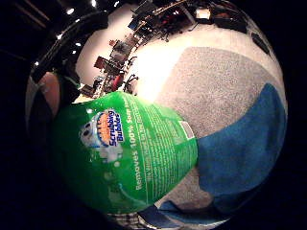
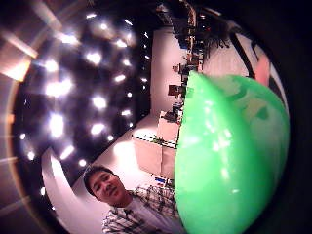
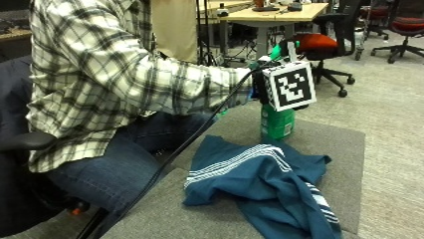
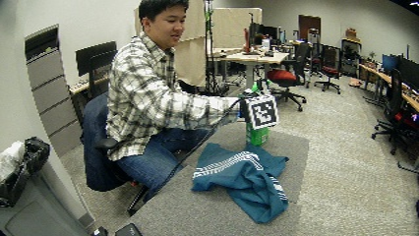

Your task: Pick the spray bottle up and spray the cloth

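A green spray bottle (image 3: 277,124) is upright at the far side of the grey table (image 3: 341,149). My gloved right hand (image 3: 258,85) grips it around the neck, near the trigger. Whether its base touches the table I cannot tell. Both palm views are largely filled by the bottle (image 1: 129,153) (image 2: 229,156), its printed label facing the little finger side. A crumpled dark blue cloth (image 3: 265,184) with white stripes lies on the table in front of the bottle, nearer the camera. The wide outside view shows the hand (image 4: 243,109), bottle (image 4: 256,135) and cloth (image 4: 242,179) likewise.
The person sits on a dark chair (image 4: 98,147) at the table's left side. Behind the table stand a wooden desk (image 3: 278,12) and an office chair with a red seat (image 3: 318,42). More office chairs (image 4: 393,118) are at the right.
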Action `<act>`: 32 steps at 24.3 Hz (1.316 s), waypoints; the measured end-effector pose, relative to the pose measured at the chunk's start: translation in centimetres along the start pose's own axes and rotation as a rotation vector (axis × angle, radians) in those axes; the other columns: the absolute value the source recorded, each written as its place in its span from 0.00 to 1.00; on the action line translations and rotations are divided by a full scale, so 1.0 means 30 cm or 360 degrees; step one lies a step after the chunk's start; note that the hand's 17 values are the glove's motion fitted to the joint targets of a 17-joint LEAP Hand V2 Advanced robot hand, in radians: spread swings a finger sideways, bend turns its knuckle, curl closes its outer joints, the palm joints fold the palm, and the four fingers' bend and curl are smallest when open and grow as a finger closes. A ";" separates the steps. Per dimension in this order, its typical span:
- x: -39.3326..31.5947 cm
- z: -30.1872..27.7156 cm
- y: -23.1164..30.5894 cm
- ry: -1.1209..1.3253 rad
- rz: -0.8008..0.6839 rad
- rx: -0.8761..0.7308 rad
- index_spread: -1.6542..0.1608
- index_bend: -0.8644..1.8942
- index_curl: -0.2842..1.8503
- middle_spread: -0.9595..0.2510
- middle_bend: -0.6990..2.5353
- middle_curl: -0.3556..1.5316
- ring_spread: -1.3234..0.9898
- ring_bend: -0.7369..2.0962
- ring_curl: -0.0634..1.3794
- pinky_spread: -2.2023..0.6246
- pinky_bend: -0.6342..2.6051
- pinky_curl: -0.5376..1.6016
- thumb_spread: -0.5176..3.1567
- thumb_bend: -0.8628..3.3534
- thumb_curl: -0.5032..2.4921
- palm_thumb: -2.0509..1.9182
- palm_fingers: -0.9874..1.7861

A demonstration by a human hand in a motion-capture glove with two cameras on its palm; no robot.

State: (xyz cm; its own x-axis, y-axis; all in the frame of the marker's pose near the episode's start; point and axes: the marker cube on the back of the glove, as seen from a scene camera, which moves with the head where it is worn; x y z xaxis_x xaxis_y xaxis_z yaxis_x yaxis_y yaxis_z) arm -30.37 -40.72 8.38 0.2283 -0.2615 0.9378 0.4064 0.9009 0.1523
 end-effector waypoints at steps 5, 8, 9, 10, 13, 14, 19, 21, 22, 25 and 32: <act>0.007 -0.004 0.007 0.0036 0.0007 -0.0081 0.78 0.37 0.40 0.73 0.34 0.45 0.51 0.41 0.36 0.76 0.29 0.42 0.20 0.20 0.43 0.79 0.74; 0.011 -0.012 0.017 0.0086 0.0011 -0.0117 0.78 0.37 0.39 0.73 0.33 0.45 0.51 0.40 0.36 0.77 0.29 0.42 0.21 0.20 0.43 0.79 0.73; 0.011 -0.016 0.020 0.0097 0.0011 -0.0123 0.78 0.37 0.39 0.73 0.33 0.45 0.51 0.40 0.36 0.78 0.29 0.42 0.21 0.20 0.43 0.79 0.72; 0.010 -0.019 0.021 0.0109 0.0012 -0.0126 0.78 0.37 0.39 0.73 0.33 0.45 0.51 0.40 0.36 0.78 0.29 0.42 0.22 0.20 0.43 0.79 0.72; 0.011 -0.029 0.025 0.0154 0.0012 -0.0132 0.78 0.37 0.39 0.73 0.32 0.45 0.52 0.40 0.36 0.79 0.28 0.42 0.23 0.20 0.43 0.78 0.69; 0.010 -0.032 0.026 0.0164 0.0012 -0.0134 0.77 0.36 0.38 0.73 0.31 0.45 0.52 0.40 0.36 0.79 0.27 0.41 0.24 0.20 0.43 0.78 0.69; 0.006 -0.036 0.031 0.0182 0.0009 -0.0151 0.77 0.36 0.37 0.73 0.30 0.44 0.52 0.40 0.36 0.80 0.27 0.41 0.26 0.20 0.43 0.78 0.68; 0.007 -0.039 0.034 0.0198 0.0010 -0.0159 0.77 0.36 0.36 0.73 0.30 0.44 0.52 0.40 0.36 0.80 0.27 0.41 0.27 0.20 0.42 0.78 0.67; 0.006 -0.041 0.037 0.0204 0.0013 -0.0165 0.77 0.36 0.36 0.73 0.30 0.44 0.52 0.40 0.36 0.80 0.27 0.41 0.28 0.20 0.42 0.78 0.67; 0.003 -0.058 0.054 0.0237 0.0031 -0.0201 0.76 0.35 0.35 0.73 0.30 0.44 0.52 0.39 0.35 0.81 0.27 0.41 0.30 0.20 0.42 0.77 0.65; -0.001 -0.129 0.127 0.0489 0.0071 -0.0299 0.73 0.35 0.33 0.74 0.28 0.42 0.55 0.35 0.34 0.83 0.26 0.41 0.35 0.19 0.41 0.75 0.48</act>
State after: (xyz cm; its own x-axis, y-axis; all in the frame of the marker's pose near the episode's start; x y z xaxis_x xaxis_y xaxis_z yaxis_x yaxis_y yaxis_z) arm -25.40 -38.62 7.72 0.4931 -0.3412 0.8002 0.5392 0.8418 0.0267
